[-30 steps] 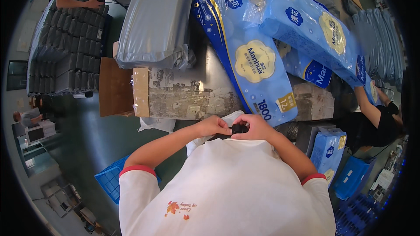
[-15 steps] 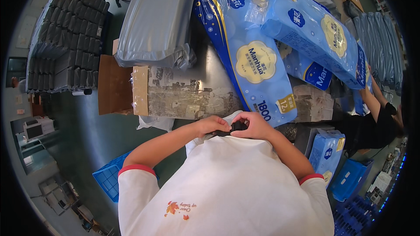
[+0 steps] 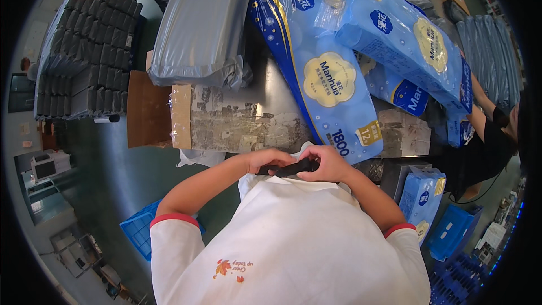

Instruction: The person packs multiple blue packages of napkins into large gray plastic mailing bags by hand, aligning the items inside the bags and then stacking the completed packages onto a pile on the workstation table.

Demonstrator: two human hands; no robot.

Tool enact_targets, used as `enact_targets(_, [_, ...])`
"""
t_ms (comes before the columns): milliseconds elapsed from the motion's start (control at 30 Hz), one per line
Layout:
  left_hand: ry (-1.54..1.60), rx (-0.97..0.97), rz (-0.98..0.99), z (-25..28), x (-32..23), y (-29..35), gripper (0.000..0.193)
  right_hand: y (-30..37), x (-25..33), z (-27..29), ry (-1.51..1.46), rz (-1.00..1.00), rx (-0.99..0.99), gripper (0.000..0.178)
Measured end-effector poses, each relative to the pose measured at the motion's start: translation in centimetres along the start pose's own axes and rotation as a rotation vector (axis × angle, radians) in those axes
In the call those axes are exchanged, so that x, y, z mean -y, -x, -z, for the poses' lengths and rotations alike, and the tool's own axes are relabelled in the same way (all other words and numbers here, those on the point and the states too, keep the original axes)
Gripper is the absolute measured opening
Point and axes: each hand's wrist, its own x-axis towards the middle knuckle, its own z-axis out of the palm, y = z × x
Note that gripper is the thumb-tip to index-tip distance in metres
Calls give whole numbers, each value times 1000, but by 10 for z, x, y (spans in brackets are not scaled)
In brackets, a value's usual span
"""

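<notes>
The right fingers [image 3: 317,152] pinch a black object [image 3: 289,169] stretching to the left fingers [image 3: 276,156], which curl over it, whether gripping I cannot tell. Beyond the right fingers lies a blue pack [image 3: 341,116].

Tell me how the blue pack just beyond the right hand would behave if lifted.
The blue pack would probably feel slippery, given its glossy surface. Its long shape may make it tilt. Its broad, flat form seems unlikely to roll.
</notes>
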Motion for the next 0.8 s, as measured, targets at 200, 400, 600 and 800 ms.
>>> enact_targets(200, [208,136,-52,21,9,2,27,-6,-18,1,-201,-55,-20,26])
enact_targets(400, [-869,-992,-748,17,16,47,19,-13,-43,-6,-292,-179,-20,23])
enact_targets(600, [-1321,-881,-624,-52,27,25,22,-29,-36,-10,-346,-295,81,27])
enact_targets(800, [-1683,-777,-464,-43,23,23,20,-21,-15,-12,33,-119,52,43])
